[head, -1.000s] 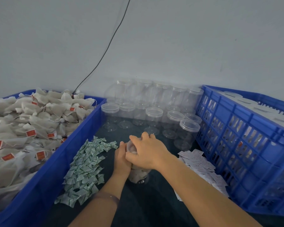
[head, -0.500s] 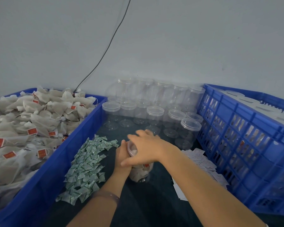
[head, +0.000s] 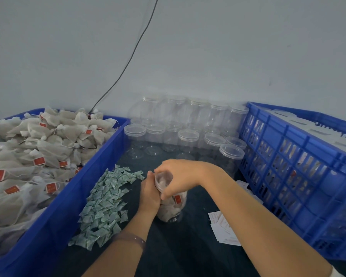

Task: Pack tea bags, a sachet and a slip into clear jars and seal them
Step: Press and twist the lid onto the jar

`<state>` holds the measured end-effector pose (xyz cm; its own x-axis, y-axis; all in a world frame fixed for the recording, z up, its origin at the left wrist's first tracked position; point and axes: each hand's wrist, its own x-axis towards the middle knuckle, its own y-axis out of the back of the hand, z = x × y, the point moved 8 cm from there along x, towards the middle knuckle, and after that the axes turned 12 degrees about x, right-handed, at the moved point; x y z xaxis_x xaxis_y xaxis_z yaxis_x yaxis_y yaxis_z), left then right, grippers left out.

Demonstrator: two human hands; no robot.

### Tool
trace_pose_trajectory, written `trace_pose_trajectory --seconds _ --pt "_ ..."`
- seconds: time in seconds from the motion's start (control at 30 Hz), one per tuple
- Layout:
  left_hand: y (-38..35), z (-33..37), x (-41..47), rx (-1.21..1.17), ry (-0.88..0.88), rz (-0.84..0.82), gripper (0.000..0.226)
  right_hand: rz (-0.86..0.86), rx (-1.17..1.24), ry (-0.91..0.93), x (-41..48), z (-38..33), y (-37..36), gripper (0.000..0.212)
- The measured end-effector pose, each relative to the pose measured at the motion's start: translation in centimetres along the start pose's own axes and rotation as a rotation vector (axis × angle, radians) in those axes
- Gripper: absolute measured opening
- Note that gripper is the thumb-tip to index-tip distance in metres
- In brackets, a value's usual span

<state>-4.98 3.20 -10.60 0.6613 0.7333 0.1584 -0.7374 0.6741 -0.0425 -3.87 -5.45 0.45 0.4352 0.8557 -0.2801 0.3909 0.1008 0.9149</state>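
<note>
Wristband (head: 132, 237): dark band on the left wrist, nearest the camera; both forearms are cut off by the bottom edge.
Surface (head: 178, 256): dark tabletop between 2 crates, its near part crossed by the arms.
Slips (head: 225, 229): white paper slips lying right of the jar; the right forearm hides the middle of the heap, and the print is too small to read.
Jar (head: 175, 216): clear, base on the surface between slips and sachets, stuffed with tea bags (head: 167, 209); a sachet or slip inside cannot be made out.
Left hand (head: 149, 191): grips the jar's left side, fingers hidden behind it.
Right hand (head: 181, 176): reaches over the top, fingers and thumb curled round the clear lid (head: 162, 177); how far the lid is seated cannot be told.
Sachets (head: 106, 202): pale green-printed packets strewn left of the jar, just beside the left crate's wall.
Left crate (head: 54, 206): blue, cut off at the left and bottom edges, heaped above its rim with loose tea bags (head: 38, 152) bearing red tags.
Right crate (head: 288, 176): blue, slotted walls, running out of view at right; contents show only as pale shapes through the slots.
Empty jars (head: 188, 136): clear, lidded, crowded between the crates against the wall, some stacked 2 high; transparency makes them hard to count.
Cable (head: 128, 56): thin dark line down the grey wall, vanishing behind the left crate's heap.
</note>
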Motion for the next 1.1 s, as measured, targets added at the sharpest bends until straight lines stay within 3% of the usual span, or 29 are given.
trace_pose_trajectory --seconds 0.07,0.17,0.33,0.47,0.57,0.7,0.8,0.87,1.03,1.1 --pt "-0.2 -0.1 0.0 -0.049 0.041 -0.005 0.054 -0.013 0.067 0.032 0.2 0.2 -0.3 0.07" --pt "-0.3 0.0 -0.2 -0.047 0.019 -0.004 0.06 0.099 0.077 -0.003 0.6 1.2 0.2 0.079" --pt "-0.7 -0.1 -0.4 -0.055 -0.014 -0.085 0.064 0.149 -0.037 -0.023 1.3 1.4 0.0 0.079" --pt "-1.0 -0.4 -0.2 -0.111 0.048 -0.164 0.062 0.15 0.131 0.002 1.2 2.5 -0.8 0.083" --pt "-0.9 -0.7 -0.1 -0.094 0.085 -0.089 0.059 0.263 0.185 0.004 0.9 3.3 -1.2 0.082" --pt "-0.2 -0.5 -0.2 0.1 0.009 0.068 0.037 0.37 0.185 0.009 0.8 3.8 -1.4 0.08" --pt "-0.2 -0.4 -0.4 0.044 0.061 0.073 0.044 0.381 0.224 0.003 0.8 4.1 -1.2 0.079" --pt "-0.2 -0.6 -0.5 -0.027 0.131 0.082 0.055 0.376 0.313 0.012 0.7 4.4 -1.0 0.086" --pt "-0.6 2.5 1.1 -0.064 0.257 0.161 0.041 0.475 0.638 0.095 -1.1 5.9 1.5 0.113" --pt "-1.6 5.6 2.2 -0.098 0.207 0.152 0.042 0.526 0.742 0.128 -2.2 6.7 2.8 0.123"
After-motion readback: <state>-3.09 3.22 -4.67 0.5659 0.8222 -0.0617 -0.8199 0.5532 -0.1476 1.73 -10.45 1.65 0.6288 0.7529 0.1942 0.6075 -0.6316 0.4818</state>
